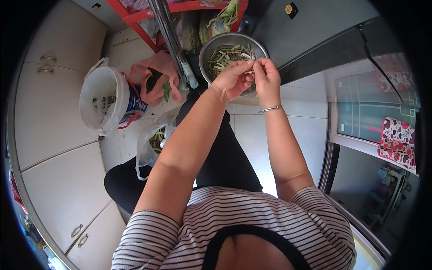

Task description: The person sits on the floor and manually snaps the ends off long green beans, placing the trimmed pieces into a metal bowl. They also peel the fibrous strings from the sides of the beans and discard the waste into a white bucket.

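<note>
My left hand [233, 78] and my right hand [267, 77] meet over a stainless steel bowl [204, 58], their thumbs and fingers pinched together. Between the fingertips shows a pale piece of vegetable [249, 72], mostly covered by the fingers; it looks like a bean pod. Short cut lengths of green beans [225, 55] fill much of the bowl's bottom. The hands hide the bowl's near right part. By my left forearm, a clear plastic bag [143, 148] holds long green and reddish stalks or beans [156, 140].
Left stand a white plastic-lined bucket [98, 98] and a pink plastic bag [153, 79] with green leaves. Behind the bowl is a red rack [141, 17] with gourds [190, 32] and a metal pole [170, 40]. White cabinets [60, 114] line the left; a dark panel [317, 27] stands right.
</note>
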A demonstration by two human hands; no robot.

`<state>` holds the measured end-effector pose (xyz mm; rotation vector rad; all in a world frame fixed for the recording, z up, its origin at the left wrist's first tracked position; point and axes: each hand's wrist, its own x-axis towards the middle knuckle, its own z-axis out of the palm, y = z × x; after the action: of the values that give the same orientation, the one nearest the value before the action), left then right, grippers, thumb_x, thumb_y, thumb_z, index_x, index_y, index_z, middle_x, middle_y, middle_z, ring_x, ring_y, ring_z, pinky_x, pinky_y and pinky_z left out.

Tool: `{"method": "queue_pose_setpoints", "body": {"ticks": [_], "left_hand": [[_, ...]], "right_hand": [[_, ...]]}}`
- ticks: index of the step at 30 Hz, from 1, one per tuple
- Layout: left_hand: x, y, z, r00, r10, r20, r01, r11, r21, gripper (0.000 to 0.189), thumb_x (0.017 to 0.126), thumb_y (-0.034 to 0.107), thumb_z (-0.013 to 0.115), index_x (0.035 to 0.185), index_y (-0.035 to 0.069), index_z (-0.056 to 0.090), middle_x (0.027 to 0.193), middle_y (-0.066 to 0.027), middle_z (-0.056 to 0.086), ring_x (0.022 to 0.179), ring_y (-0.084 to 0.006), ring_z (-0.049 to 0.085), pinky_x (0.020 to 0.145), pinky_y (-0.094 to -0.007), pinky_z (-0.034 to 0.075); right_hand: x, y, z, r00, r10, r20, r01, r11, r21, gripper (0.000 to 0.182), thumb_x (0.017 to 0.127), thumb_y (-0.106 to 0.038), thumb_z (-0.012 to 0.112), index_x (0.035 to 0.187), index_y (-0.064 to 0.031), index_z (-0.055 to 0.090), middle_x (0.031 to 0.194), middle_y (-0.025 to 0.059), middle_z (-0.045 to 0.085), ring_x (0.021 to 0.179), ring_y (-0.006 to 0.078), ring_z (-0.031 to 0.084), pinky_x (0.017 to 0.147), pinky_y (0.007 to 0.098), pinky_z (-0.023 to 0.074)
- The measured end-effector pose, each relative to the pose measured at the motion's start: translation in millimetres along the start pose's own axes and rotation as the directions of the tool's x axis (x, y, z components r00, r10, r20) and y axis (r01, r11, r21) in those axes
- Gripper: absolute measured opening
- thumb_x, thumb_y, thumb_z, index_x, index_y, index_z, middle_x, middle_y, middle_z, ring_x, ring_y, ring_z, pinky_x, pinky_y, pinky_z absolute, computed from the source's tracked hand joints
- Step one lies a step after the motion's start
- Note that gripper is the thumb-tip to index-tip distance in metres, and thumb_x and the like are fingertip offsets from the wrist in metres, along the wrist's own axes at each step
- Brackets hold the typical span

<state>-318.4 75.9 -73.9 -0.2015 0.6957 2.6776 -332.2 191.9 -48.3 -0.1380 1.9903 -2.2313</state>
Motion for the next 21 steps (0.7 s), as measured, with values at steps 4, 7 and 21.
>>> {"method": "queue_pose_setpoints", "body": {"ticks": [4,7,21], "left_hand": [[-5.2,4.4,5.0,0.997,0.006,-0.082,-0.003,1.0,0.028,0.01,0.086,0.019,0.062,0.087,0.009,0.06,0.074,0.0022,0.055,0.058,-0.0067,0.044,0.049,-0.0192,0.035],[-5.9,5.4,2.8,0.996,-0.012,-0.086,0.013,1.0,0.006,0.008,0.086,0.017,0.062,0.086,0.009,0.059,0.073,0.0011,0.056,0.056,-0.0063,0.044,0.046,-0.0185,0.033],[-7.5,3.6,7.1,0.994,0.044,-0.1,-0.024,0.98,0.196,0.015,0.087,0.022,0.062,0.084,0.009,0.055,0.069,-0.0011,0.056,0.05,-0.0053,0.04,0.041,-0.0183,0.027]], "right_hand": [[-2.8,-5.0,-6.9,0.985,0.152,0.083,-0.168,0.953,0.252,0.012,0.091,-0.015,0.054,0.09,-0.0039,0.053,0.075,0.0009,0.056,0.056,0.003,0.047,0.047,0.0171,0.0354],[1.8,-5.0,-12.2,0.976,0.206,0.067,-0.215,0.882,0.419,0.01,0.09,-0.015,0.054,0.09,-0.0044,0.054,0.076,0.001,0.055,0.053,0.0022,0.04,0.046,0.0172,0.0293],[5.4,-13.0,-17.2,0.966,0.231,0.118,-0.251,0.945,0.211,0.012,0.089,-0.016,0.057,0.087,-0.0043,0.055,0.072,-0.0021,0.052,0.052,0.0012,0.035,0.045,0.0174,0.0277]]}}
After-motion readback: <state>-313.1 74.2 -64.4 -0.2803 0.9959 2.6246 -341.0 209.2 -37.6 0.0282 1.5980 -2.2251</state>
